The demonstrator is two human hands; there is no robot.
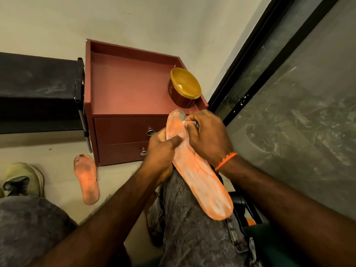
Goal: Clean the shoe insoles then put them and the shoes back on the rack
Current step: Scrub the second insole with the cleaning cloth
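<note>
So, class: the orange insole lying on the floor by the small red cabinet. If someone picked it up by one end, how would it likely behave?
The insole on the floor looks thin and flat, so it is probably light and would likely droop. Its twin, which the left hand holds on the knee, seems to curve slightly, suggesting flexible foam. Lying flat, it should slide rather than roll.

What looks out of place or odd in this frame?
A second insole lies loose on the floor beside the cabinet, its toe end darkly soiled. The tub sits at the cabinet top's right front corner. The insole held by both hands shows whitish smears. Nothing looks spilled or broken.
</note>
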